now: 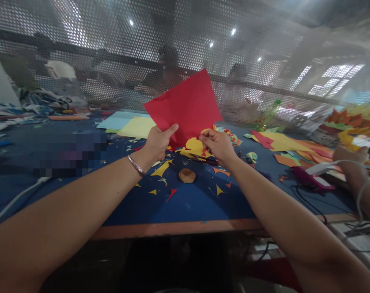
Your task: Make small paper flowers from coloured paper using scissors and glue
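Red sheet (185, 108) above left hand (158, 143), lower edge pinched in grip; right hand (218, 144) beside sheet, grip pressed together.

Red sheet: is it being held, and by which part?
Yes, the left hand holds the red sheet by its lower left edge, thumb on its face.

Small lights are glinting at twelve o'clock, windows are glaring at two, and blur is softening my dim, seemingly wide-angle-stretched edges.
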### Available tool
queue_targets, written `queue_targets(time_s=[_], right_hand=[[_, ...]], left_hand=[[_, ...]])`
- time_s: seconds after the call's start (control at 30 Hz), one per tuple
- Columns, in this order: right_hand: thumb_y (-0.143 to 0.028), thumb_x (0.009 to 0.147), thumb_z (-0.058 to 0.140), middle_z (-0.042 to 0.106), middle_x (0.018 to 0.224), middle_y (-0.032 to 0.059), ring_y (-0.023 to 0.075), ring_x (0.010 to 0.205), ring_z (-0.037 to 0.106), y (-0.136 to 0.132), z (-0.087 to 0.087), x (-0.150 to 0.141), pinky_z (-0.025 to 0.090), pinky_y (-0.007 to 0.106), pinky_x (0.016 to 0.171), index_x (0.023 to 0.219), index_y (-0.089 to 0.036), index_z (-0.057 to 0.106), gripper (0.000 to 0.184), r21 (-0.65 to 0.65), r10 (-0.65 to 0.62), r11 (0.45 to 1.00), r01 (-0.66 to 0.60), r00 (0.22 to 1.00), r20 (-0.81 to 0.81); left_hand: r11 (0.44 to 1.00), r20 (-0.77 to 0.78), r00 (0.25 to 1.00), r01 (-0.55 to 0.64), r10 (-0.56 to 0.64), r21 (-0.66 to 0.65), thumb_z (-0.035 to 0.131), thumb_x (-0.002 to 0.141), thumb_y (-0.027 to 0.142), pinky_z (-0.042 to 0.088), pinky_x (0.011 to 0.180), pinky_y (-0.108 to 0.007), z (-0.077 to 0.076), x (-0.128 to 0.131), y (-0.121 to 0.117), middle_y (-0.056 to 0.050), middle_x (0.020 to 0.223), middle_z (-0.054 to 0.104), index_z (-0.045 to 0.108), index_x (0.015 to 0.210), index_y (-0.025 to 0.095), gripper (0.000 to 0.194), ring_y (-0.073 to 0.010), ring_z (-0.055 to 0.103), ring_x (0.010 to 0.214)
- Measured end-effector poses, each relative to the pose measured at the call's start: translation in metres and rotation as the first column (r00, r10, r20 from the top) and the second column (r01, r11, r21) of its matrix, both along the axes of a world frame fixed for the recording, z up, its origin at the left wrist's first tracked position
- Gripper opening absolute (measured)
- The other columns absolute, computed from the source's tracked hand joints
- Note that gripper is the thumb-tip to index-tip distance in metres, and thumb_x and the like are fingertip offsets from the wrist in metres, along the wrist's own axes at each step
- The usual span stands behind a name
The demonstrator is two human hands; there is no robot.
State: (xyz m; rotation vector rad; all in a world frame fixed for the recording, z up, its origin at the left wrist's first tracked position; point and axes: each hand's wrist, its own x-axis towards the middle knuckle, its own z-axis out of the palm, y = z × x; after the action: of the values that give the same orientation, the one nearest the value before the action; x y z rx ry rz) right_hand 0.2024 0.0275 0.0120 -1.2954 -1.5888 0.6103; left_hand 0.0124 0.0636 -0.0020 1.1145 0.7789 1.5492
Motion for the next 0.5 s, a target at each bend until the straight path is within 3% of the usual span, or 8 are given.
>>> queue_targets(time_s=[0.13,0.3,0.5], right_hand=[[-0.043,0.083,0.065,0.056,0.055,-0.0025,0.008,0.047,0.049,-0.003,-0.002,-0.004,0.039,0.021,0.047,0.075,-0.019,0.061,0.026,-0.061,0.089,0.994,-0.087,0.996,0.032],[-0.046,0.081,0.068,0.059,0.064,-0.0009,0.009,0.054,0.052,-0.01,-0.002,-0.014,0.045,0.022,0.053,0.076,-0.018,0.063,0.028,-0.123,0.236,0.964,-0.235,0.972,-0.002],[-0.043,0.084,0.064,0.054,0.062,-0.0027,0.0095,0.055,0.051,-0.01,-0.003,-0.014,0.043,0.023,0.054,0.076,-0.019,0.062,0.026,-0.082,0.316,0.947,-0.311,0.947,0.056]], left_hand=[[0.997,0.106,0.993,0.038,-0.045,0.072,0.08,0.068,0.033,0.055,0.091,-0.042,0.0,0.004,-0.001,-0.012,0.108,0.073,0.068,0.098,0.014,0.038,-0.0274,0.068,0.104],[0.994,0.157,0.982,0.105,-0.109,0.037,0.08,0.068,0.028,0.055,0.093,-0.044,0.004,0.008,-0.008,-0.013,0.112,0.072,0.068,0.096,0.013,0.033,-0.0285,0.068,0.105],[0.994,0.154,0.982,0.103,-0.105,0.023,0.078,0.072,0.027,0.055,0.093,-0.041,0.006,0.009,-0.01,-0.012,0.118,0.07,0.068,0.097,0.015,0.03,-0.0267,0.067,0.106]])
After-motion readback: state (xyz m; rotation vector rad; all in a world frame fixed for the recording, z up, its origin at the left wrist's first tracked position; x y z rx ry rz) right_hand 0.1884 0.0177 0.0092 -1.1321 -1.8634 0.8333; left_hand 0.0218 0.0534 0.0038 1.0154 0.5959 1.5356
